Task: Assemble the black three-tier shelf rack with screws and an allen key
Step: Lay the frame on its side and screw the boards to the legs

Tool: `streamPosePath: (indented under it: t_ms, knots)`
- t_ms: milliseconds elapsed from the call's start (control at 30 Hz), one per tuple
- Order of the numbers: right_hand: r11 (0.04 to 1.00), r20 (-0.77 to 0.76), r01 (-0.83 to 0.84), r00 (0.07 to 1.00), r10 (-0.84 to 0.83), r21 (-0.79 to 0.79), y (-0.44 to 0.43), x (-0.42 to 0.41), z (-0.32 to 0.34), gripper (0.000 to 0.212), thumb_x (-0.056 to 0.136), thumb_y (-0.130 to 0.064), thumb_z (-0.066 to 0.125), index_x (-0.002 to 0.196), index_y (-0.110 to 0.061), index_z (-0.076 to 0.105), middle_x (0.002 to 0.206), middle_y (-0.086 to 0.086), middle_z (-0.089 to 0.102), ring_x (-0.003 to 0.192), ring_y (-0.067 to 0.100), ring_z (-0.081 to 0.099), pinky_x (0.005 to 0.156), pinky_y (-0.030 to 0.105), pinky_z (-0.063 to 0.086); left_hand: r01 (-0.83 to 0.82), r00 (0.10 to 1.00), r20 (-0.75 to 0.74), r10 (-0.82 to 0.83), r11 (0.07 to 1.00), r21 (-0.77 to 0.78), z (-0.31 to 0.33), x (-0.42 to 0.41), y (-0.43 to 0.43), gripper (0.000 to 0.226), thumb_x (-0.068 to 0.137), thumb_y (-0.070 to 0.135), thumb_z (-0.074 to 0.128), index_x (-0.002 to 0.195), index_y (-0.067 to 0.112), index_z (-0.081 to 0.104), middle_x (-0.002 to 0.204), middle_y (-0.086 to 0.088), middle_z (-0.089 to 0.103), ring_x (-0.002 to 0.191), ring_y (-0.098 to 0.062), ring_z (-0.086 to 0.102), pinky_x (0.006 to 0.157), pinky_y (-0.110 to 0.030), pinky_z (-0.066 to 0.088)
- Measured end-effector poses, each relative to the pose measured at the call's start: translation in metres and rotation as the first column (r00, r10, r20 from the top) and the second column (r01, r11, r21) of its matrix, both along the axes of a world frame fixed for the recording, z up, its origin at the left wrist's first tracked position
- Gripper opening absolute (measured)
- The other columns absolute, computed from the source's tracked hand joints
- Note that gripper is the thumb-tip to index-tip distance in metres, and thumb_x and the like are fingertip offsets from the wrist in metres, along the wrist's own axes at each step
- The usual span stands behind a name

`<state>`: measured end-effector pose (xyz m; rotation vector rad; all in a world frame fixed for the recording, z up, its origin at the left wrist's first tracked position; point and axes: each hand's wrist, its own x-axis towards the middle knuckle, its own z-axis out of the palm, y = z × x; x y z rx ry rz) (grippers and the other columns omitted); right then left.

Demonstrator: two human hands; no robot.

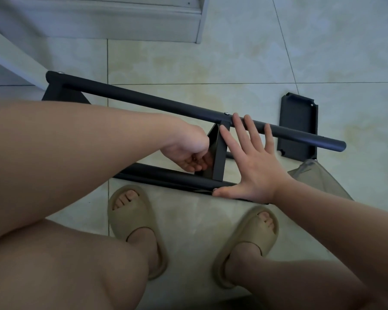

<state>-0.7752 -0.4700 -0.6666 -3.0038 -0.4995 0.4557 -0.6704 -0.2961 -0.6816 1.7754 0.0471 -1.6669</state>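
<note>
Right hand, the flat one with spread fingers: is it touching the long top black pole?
Touching. The head view shows the right hand open, its fingertips lying across the top pole.

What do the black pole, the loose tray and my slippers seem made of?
Pole: likely metal tube, matte black coating; round, evenly dull sheen, silver screw heads. Tray: probably thin sheet metal, same matte black, folded rim; plastic possible. Slippers: moulded foam or rubber, matte beige, thick and seamless.
</note>
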Motion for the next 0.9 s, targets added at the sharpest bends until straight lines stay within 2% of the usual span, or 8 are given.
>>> streamPosePath:
  t_ms: [100, 267, 400, 533, 667, 767, 900]
  knots:
    - [1.000, 0.013, -0.002, 1.000, 0.002, 0.011, 0.002, -0.002, -0.001, 0.129, 0.063, -0.105, 0.023, 0.162, -0.028, -0.010, 0.169, 0.008, -0.018, 0.155, 0.031, -0.020, 0.120, 0.062, -0.014, -0.018, 0.999, -0.035, 0.017, 1.000, -0.019, -0.004, 0.004, 0.006, 0.044, 0.091, -0.014, 0.025, 0.099, 0.004, 0.065, 0.092, -0.010, 0.060, 0.072, -0.015, 0.057, 0.067, -0.024, 0.052]
    - [1.000, 0.027, -0.004, 1.000, 0.004, 0.009, 0.002, -0.003, -0.003, 0.130, 0.064, -0.104, 0.027, 0.163, -0.026, -0.007, 0.170, 0.009, -0.016, 0.155, 0.031, -0.019, 0.120, 0.063, -0.012, -0.058, 0.994, -0.099, 0.052, 0.997, -0.054, -0.007, 0.008, 0.016, 0.034, 0.098, -0.013, 0.035, 0.110, 0.006, 0.061, 0.106, -0.012, 0.071, 0.084, -0.012, 0.072, 0.073, -0.022, 0.060]
    - [1.000, 0.026, -0.003, 1.000, 0.003, 0.008, 0.002, -0.004, -0.002, 0.130, 0.064, -0.104, 0.025, 0.163, -0.026, -0.006, 0.170, 0.008, -0.015, 0.155, 0.031, -0.018, 0.120, 0.063, -0.012, -0.087, 0.987, -0.148, 0.070, 0.990, -0.111, -0.002, 0.010, 0.018, 0.031, 0.100, -0.009, 0.037, 0.119, 0.003, 0.059, 0.105, -0.015, 0.075, 0.092, -0.017, 0.075, 0.075, -0.026, 0.061]
    - [1.000, 0.028, -0.001, 1.000, 0.001, 0.007, 0.003, -0.006, -0.002, 0.130, 0.064, -0.104, 0.025, 0.163, -0.025, -0.004, 0.170, 0.008, -0.014, 0.156, 0.031, -0.017, 0.120, 0.061, -0.013, -0.090, 0.989, -0.127, 0.072, 0.986, -0.143, 0.001, 0.010, 0.017, 0.022, 0.102, 0.000, 0.047, 0.120, 0.001, 0.059, 0.094, -0.007, 0.078, 0.089, -0.016, 0.075, 0.067, -0.025, 0.060]
    - [1.000, 0.027, 0.000, 1.000, -0.001, 0.010, 0.003, -0.005, -0.002, 0.130, 0.064, -0.104, 0.027, 0.163, -0.025, -0.005, 0.170, 0.008, -0.014, 0.156, 0.031, -0.017, 0.120, 0.061, -0.014, -0.099, 0.993, -0.073, 0.091, 0.988, -0.116, -0.002, 0.009, 0.013, 0.019, 0.100, 0.009, 0.058, 0.115, 0.000, 0.063, 0.086, -0.006, 0.077, 0.073, -0.010, 0.074, 0.059, -0.021, 0.057]
    - [1.000, 0.024, 0.002, 1.000, -0.002, 0.011, 0.003, -0.004, -0.002, 0.130, 0.065, -0.104, 0.028, 0.163, -0.026, -0.005, 0.170, 0.007, -0.014, 0.156, 0.031, -0.017, 0.120, 0.061, -0.015, -0.079, 0.996, -0.050, 0.076, 0.994, -0.075, -0.006, 0.007, 0.009, 0.022, 0.101, 0.010, 0.052, 0.119, 0.002, 0.064, 0.091, -0.006, 0.072, 0.069, -0.010, 0.067, 0.059, -0.019, 0.053]
    - [1.000, 0.019, 0.007, 1.000, -0.007, 0.022, 0.003, -0.005, -0.001, 0.130, 0.064, -0.103, 0.030, 0.163, -0.026, -0.004, 0.170, 0.008, -0.013, 0.156, 0.032, -0.016, 0.120, 0.060, -0.016, -0.041, 0.996, -0.074, 0.040, 0.999, -0.018, -0.010, 0.008, 0.006, 0.039, 0.099, -0.005, 0.029, 0.115, 0.004, 0.064, 0.111, -0.007, 0.070, 0.088, -0.012, 0.070, 0.064, -0.019, 0.055]
